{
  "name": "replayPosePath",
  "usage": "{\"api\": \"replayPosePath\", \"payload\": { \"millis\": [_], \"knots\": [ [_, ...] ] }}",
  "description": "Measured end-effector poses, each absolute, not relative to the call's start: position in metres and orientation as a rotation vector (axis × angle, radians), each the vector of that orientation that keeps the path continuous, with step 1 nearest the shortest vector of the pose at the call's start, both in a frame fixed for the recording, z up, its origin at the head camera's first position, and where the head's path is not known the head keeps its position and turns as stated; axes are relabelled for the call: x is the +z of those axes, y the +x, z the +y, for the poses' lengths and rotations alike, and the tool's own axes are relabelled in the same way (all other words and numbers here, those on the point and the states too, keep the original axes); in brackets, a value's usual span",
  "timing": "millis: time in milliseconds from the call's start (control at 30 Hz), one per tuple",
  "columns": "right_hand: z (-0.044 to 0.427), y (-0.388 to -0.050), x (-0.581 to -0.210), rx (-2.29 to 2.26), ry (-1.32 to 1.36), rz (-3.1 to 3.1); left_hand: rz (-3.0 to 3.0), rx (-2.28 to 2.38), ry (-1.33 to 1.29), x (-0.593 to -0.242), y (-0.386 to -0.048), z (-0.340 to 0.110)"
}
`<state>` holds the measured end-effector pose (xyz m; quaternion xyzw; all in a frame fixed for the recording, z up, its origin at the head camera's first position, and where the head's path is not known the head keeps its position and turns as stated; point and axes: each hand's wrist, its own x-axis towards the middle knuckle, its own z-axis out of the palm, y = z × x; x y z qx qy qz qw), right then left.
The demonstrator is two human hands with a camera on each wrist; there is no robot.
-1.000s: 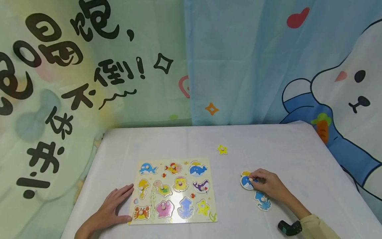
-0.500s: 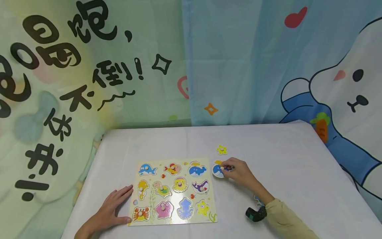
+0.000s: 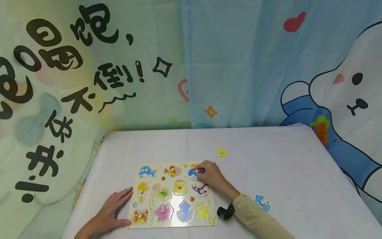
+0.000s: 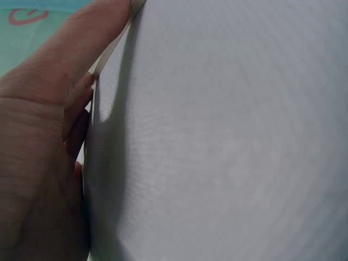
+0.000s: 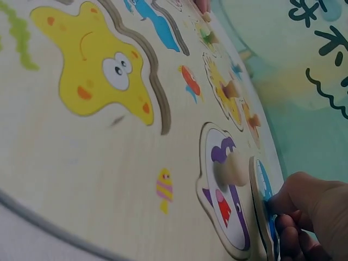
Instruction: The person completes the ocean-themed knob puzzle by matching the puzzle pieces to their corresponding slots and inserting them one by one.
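In the head view my right hand point(image 3: 212, 174) pinches a blue whale puzzle piece point(image 3: 192, 174) over the upper right of a wooden knob puzzle board point(image 3: 159, 176). The right wrist view shows the whale piece point(image 5: 261, 198) tilted up beside the purple whale piece point(image 5: 228, 179), partly behind my fingers. Whether it sits in its recess, I cannot tell. My left hand point(image 3: 108, 209) rests along the board's left edge, fingers extended and thumb at the lower corner. The star recess point(image 3: 202, 210) and squid recess point(image 3: 185, 211) show no knobs.
A yellow star piece point(image 3: 222, 152) lies on the white tablecloth behind the board. Off to the right is a blue sea-creature piece point(image 3: 263, 203). A black wrist device point(image 3: 225, 211) sits by my right sleeve. Printed curtains point(image 3: 238, 66) hang behind the table.
My right hand has carried the blue whale piece leftward from the right side of the table onto the board's upper right. The left hand has stayed at the board's edge.
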<state>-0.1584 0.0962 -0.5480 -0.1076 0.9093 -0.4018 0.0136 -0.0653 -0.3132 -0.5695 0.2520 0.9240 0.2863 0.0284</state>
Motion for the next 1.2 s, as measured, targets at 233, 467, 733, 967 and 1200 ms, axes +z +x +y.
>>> {"api": "replayPosePath", "payload": {
  "millis": [233,467,733,967,1200],
  "knots": [
    [0.0925,-0.1586,-0.5491,-1.226,-0.315,2.86,2.833,0.886,0.791,-0.5696,-0.0658,-0.3142],
    [0.0937,-0.1572,-0.5471,-1.204,-0.294,2.866,2.837,0.891,0.812,-0.5705,-0.066,-0.3153],
    [0.0938,-0.1575,-0.5443,-1.157,-0.295,2.854,2.85,0.879,0.803,-0.5699,-0.0659,-0.3147],
    [0.0932,-0.1597,-0.5427,-1.147,-0.33,2.827,2.845,0.879,0.803,-0.5705,-0.0663,-0.3158],
    [0.1004,-0.1634,-0.5443,-1.165,-0.402,2.74,2.856,0.897,0.825,-0.5719,-0.0665,-0.3163]
  ]
}}
